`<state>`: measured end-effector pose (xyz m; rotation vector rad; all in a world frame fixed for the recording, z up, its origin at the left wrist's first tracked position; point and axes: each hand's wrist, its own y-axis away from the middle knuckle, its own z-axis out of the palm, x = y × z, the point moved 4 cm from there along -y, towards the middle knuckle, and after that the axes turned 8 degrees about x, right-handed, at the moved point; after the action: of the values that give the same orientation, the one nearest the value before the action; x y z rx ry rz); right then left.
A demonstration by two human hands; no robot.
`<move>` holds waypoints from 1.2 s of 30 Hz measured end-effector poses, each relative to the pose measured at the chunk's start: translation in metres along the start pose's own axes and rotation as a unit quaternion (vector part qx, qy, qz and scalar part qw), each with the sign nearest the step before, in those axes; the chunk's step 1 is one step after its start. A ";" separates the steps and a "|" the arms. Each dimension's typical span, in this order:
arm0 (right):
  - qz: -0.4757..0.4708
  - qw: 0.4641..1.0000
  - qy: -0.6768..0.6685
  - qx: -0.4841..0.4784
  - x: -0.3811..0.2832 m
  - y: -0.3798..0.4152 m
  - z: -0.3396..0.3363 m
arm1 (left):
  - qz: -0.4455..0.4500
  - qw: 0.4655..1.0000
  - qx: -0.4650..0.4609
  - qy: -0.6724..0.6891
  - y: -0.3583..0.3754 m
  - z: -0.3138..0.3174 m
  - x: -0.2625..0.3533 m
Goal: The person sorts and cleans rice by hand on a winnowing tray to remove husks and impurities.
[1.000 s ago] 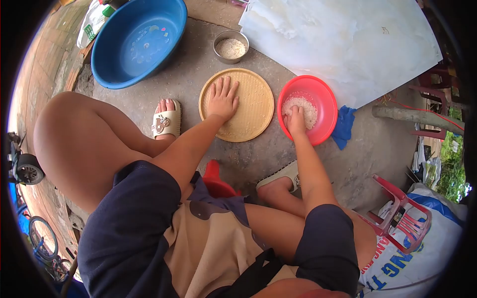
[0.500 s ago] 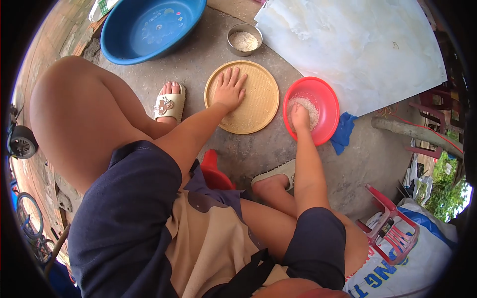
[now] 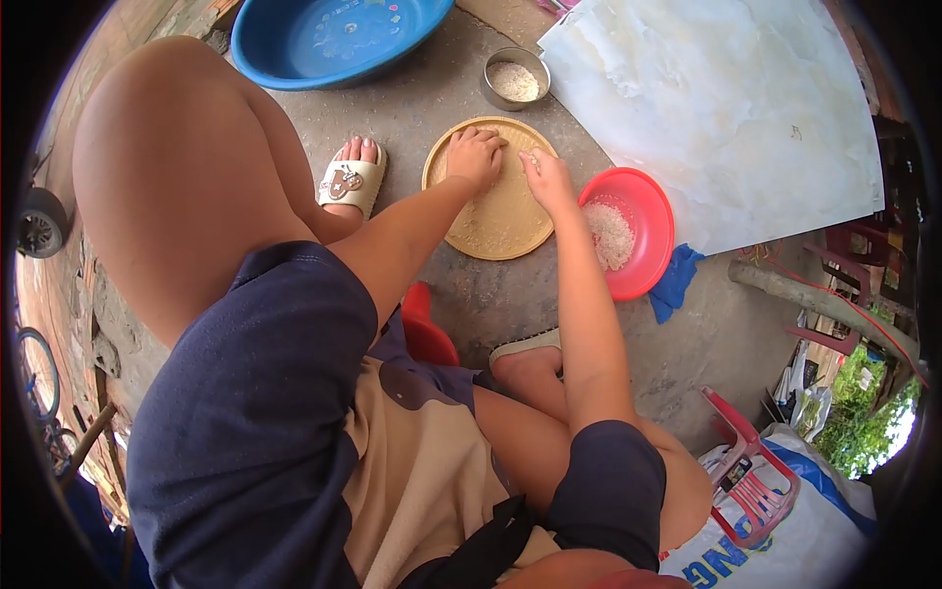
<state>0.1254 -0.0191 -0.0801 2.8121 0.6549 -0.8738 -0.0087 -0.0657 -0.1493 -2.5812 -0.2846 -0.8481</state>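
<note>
A round woven bamboo tray (image 3: 500, 221) lies on the ground with a few pale grains scattered on it. My left hand (image 3: 475, 158) rests on its upper part, fingers slightly bent and apart, holding nothing that I can see. Above the tray's right side, my right hand (image 3: 549, 181) is closed, with some whitish grains showing at the fingertips. A red plastic basin (image 3: 655, 236) stands just right of the tray, partly behind my right forearm. White rice (image 3: 610, 236) lies in it. Behind the tray is a metal bowl (image 3: 497, 93) that also contains rice.
A large blue tub (image 3: 294, 74) stands at the upper left. A pale sheet (image 3: 716, 118) covers ground at the upper right, with a blue cloth (image 3: 675, 283) near its edge. To the lower right, a red plastic chair (image 3: 756, 486) lies by a printed white sack (image 3: 726, 564).
My right hand has come out of the rice in the red basin and moved left over the tray. My left hand has gone from lying flat to bent fingers. The camera view has shifted.
</note>
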 end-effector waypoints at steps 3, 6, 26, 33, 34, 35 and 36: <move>-0.038 0.990 -0.031 -0.134 0.001 -0.002 0.020 | -0.042 0.999 -0.004 -0.014 -0.015 0.003 -0.006; -0.048 0.988 -0.058 -0.135 0.010 -0.005 0.014 | -0.058 0.998 -0.003 -0.013 -0.016 0.004 -0.012; 0.069 0.984 0.135 0.090 0.079 0.081 0.042 | 0.260 0.949 -0.178 -0.020 0.071 0.047 0.054; 0.067 0.993 0.010 0.102 0.110 0.057 0.027 | 0.232 0.961 -0.122 -0.083 0.020 0.034 0.025; 0.090 0.990 0.012 0.105 0.114 0.056 0.025 | 0.217 0.962 -0.128 -0.106 0.015 0.031 0.018; 0.113 0.988 0.014 0.108 0.117 0.057 0.025 | 0.221 0.961 -0.128 -0.106 0.014 0.028 0.016; 0.114 0.987 0.013 0.111 0.116 0.059 0.024 | 0.207 0.965 -0.119 -0.109 0.013 0.026 0.013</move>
<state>0.2249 -0.0356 -0.1664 3.0181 0.2420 -0.9176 0.0196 -0.0653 -0.1642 -2.8101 0.3085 -0.4692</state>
